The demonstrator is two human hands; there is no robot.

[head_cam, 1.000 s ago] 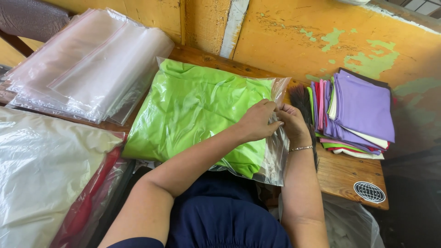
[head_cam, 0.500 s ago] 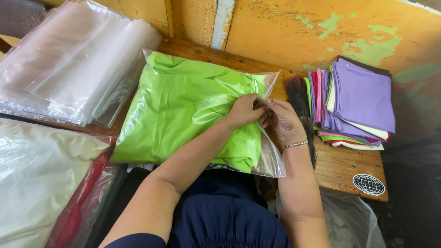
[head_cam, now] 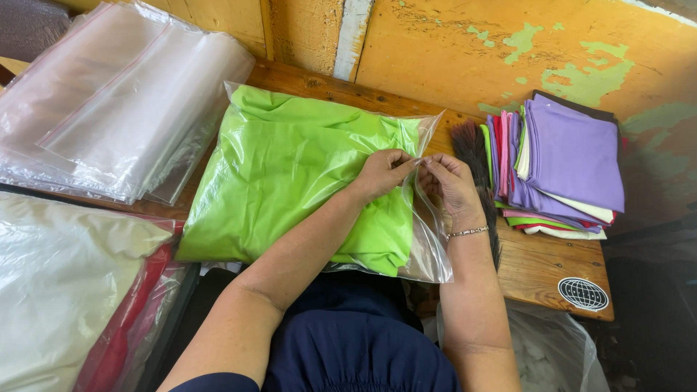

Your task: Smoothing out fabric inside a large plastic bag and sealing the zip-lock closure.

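Garment: lime-green folded cloth (head_cam: pixel 290 181) already inside clear zip bag (head_cam: pixel 428 247) on the worktop (head_cam: pixel 537 261).
Hands: left hand (head_cam: pixel 381 173) and right hand (head_cam: pixel 450 185) pinch the bag's open edge.
Left: mouth below the pinch looks unsealed.

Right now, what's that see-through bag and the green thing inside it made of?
The bag looks like thin clear plastic: glossy, crinkled, and you can see straight through it. The green thing looks like soft folded cloth with a slight sheen; it creases and drapes. Which fibre it is cannot be told.
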